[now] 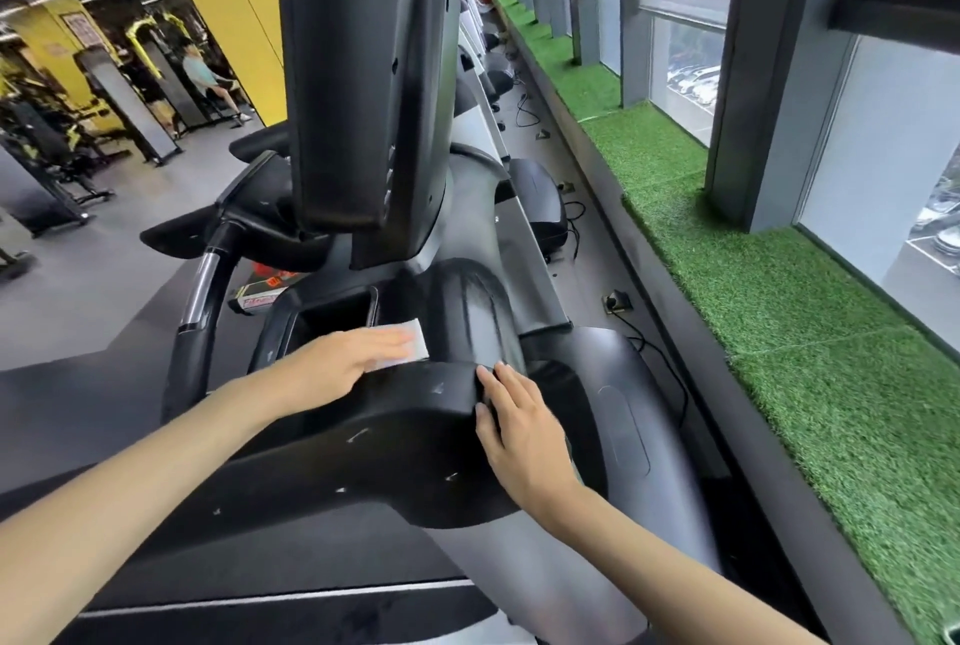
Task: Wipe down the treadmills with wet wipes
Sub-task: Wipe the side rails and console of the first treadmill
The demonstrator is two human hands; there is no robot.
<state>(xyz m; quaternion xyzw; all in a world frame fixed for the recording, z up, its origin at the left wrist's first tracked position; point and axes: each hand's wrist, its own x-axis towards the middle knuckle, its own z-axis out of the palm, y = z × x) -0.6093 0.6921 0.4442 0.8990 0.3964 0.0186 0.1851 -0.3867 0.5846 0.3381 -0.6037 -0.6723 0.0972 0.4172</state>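
A black treadmill console [395,436] fills the middle of the view, with its tall screen housing [363,83] rising behind. My left hand [337,366] lies flat with straight fingers on a white wet wipe [402,345], pressing it onto the console's top edge beside a recessed tray [332,319]. My right hand [524,436] rests open on the rounded right end of the console, fingers spread over its edge and holding nothing. Part of the wipe is hidden under my left palm.
A curved handlebar [200,306] runs down at the left. More treadmills [483,88] line up ahead along a strip of green artificial turf [779,312] under the windows. Cables and a floor socket [615,304] lie by the turf. A person stands among gym machines far left.
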